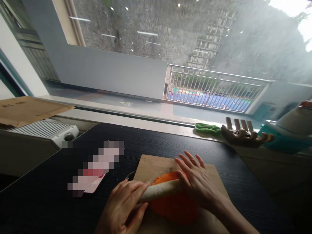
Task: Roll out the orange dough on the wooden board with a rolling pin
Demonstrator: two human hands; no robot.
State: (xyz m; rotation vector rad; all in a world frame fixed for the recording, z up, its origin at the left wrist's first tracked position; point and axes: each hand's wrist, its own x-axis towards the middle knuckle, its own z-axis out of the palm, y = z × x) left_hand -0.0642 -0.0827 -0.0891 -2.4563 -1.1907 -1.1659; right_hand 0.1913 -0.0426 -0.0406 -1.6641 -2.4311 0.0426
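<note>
So the pale rolling pin (162, 191) sits right between the two hands, lying across a flat orange sheet (174, 209) on a wooden board (148, 162). The left hand (123, 204) is curled around the near end, fingers over the top and thumb underneath. The right hand (195, 175) isn't really gripping: fingers splayed, thumb and palm side down over the other end, which it mostly hides. The pin looks like wood to me, so I'd guess stiff, fairly light, happy to roll under a palm and pretty hard to break. Best hold is probably out at both ends. The orange stuff looks soft and thin with a ragged edge, so I'd expect it to tear or stick if you pinch it; a flat palm underneath seems safer. The board rests on the dark surface (136, 136), and a partly pixelated pink item (91, 188) lies beyond the left hand, well apart.
</note>
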